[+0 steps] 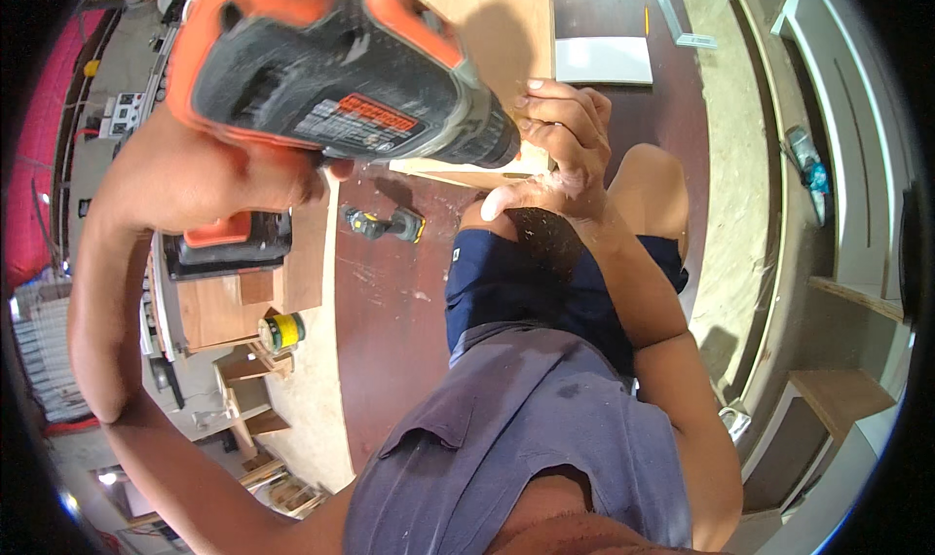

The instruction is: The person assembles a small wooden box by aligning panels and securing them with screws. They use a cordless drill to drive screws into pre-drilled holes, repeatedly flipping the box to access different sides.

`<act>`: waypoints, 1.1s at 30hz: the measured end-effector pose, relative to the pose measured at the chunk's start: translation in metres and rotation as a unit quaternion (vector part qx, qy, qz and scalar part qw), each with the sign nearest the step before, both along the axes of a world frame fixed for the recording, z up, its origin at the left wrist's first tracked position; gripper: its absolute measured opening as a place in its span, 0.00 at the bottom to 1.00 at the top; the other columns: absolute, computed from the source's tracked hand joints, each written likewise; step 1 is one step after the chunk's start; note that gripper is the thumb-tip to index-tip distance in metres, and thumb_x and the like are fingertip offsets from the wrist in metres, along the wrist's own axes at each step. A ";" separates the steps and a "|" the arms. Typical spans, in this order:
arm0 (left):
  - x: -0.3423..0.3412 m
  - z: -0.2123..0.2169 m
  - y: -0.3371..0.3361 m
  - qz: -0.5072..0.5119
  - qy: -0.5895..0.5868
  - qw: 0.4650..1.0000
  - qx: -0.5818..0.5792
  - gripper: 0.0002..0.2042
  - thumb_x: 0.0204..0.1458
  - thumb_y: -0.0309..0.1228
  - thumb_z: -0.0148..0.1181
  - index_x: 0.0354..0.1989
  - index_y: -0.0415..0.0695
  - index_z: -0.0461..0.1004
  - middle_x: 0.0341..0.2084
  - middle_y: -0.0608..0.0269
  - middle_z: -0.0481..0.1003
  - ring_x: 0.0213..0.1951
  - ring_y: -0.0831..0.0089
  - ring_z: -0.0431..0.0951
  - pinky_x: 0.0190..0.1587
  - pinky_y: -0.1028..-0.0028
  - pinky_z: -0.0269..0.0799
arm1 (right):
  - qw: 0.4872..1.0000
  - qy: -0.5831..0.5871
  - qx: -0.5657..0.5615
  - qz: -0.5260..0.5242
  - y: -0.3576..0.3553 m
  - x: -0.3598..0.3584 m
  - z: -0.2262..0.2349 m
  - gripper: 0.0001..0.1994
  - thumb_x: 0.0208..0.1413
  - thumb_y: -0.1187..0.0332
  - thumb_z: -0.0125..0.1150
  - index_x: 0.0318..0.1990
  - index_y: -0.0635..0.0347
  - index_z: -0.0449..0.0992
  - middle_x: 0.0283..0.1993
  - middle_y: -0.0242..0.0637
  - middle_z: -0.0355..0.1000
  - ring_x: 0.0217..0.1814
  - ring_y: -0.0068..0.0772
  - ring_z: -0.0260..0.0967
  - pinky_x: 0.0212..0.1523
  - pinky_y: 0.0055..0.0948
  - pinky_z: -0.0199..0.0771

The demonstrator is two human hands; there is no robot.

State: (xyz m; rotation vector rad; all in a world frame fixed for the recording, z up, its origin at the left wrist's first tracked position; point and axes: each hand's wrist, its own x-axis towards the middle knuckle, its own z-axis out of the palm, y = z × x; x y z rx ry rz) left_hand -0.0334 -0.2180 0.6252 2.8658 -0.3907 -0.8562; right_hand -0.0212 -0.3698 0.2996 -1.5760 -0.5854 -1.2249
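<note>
My left hand (219,180) is wrapped round the grip of an orange and black cordless power drill (321,88). The drill lies across the upper part of the head view, its nose pointing right, toward my other hand. My right hand (567,156) grips the edge of a light wooden board (497,15), fingers bent over it and thumb apart below. The drill's tip comes close to the board beside these fingers; I cannot tell whether it touches. Pale dust or shavings cling to the right hand. Part of the board is hidden behind the drill.
A smaller yellow and black power tool (385,224) lies on the dark red-brown panel (390,341). Beyond are a white panel (604,60), a pencil (647,19) and a metal square (672,15). A yellow-green spool (282,331) sits left; a pale cabinet frame (857,156) stands right.
</note>
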 end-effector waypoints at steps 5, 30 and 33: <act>-0.008 -0.004 -0.001 0.037 -0.037 0.994 -0.098 0.10 0.37 0.27 0.72 0.28 0.37 0.80 0.16 0.64 0.75 0.19 0.76 0.74 0.25 0.75 0.67 | 1.000 -0.023 -0.011 -0.011 -0.003 0.000 0.004 0.34 0.27 0.36 0.76 0.32 0.53 0.72 0.40 0.34 0.75 0.52 0.40 0.75 0.51 0.39 0.58; -0.285 -0.572 0.364 0.609 -0.208 0.217 -0.734 0.36 0.58 0.63 0.50 0.60 0.41 0.67 0.46 0.58 0.75 0.47 0.57 0.75 0.57 0.54 0.68 | 0.763 0.359 -0.466 0.267 0.260 -0.038 -0.174 0.09 0.56 0.63 0.62 0.39 0.55 0.81 0.47 0.39 0.76 0.50 0.49 0.74 0.52 0.47 0.71; -0.280 -0.586 0.361 0.624 -0.198 0.218 -0.724 0.32 0.54 0.52 0.59 0.60 0.41 0.67 0.46 0.56 0.76 0.48 0.58 0.76 0.56 0.56 0.70 | 0.612 0.504 -0.570 0.213 0.320 -0.011 -0.216 0.10 0.56 0.64 0.59 0.39 0.58 0.82 0.48 0.46 0.78 0.52 0.52 0.76 0.51 0.46 0.74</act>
